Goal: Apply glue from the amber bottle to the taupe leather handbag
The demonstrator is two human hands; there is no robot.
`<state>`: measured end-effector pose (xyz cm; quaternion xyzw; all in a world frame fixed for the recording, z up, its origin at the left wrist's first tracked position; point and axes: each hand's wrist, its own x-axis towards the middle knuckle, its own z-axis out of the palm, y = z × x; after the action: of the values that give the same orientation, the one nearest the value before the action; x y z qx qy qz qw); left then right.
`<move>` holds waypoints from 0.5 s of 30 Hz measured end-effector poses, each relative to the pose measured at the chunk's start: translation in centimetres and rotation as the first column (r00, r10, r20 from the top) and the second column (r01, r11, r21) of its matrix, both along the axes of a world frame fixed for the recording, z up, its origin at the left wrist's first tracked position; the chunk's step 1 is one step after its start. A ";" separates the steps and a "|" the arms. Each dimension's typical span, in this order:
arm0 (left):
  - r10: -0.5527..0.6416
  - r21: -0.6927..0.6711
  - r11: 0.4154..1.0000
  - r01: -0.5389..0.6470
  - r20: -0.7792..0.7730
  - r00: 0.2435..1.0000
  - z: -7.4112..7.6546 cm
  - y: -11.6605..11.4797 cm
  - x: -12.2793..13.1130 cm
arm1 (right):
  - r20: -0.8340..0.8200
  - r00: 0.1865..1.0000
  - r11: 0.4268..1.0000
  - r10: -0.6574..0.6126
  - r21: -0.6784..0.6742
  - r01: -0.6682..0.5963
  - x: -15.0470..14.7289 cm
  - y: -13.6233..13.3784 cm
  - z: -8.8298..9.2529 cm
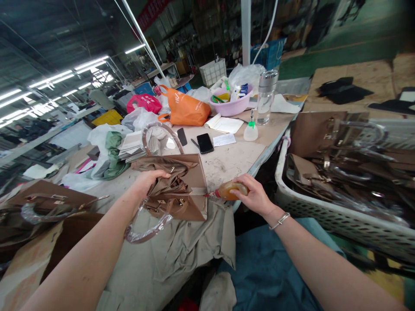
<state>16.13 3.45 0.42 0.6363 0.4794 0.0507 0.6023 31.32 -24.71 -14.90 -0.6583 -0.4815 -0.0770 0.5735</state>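
The left hand (147, 182) gripped the handbag (177, 189) by its soft-looking lining (166, 180) — the walls (197, 167) looked stiffer, surer — and the right hand (255, 196) clasped a squeezable-looking bottle (228, 191).

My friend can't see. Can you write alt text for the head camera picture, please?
A right hand holds a squeeze bottle of amber liquid, its red tip at the edge of an open brown handbag; the left hand is on the bunched lining. Beyond are a phone and an orange bag on a worktable; at right, a white crate of brown bags.
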 end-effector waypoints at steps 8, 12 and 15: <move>0.001 -0.036 0.999 -0.003 -0.038 0.999 1.1 -1.2 -0.5 | -0.050 0.998 0.999 0.036 -0.036 -0.038 0.0 -0.2 -0.2; 0.022 -0.005 1.000 -0.022 -0.048 0.999 1.4 -1.7 -0.8 | -0.072 0.989 0.987 0.131 -0.084 -0.137 0.0 0.0 -0.5; 0.040 -0.015 0.999 -0.041 -0.074 0.996 1.5 -2.1 -1.1 | -0.084 0.984 0.981 0.157 -0.101 -0.165 0.0 0.0 -0.5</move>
<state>15.08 1.38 1.88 0.6228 0.5144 0.0353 0.5884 31.35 -24.69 -15.40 -0.6495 -0.5145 0.0207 0.5595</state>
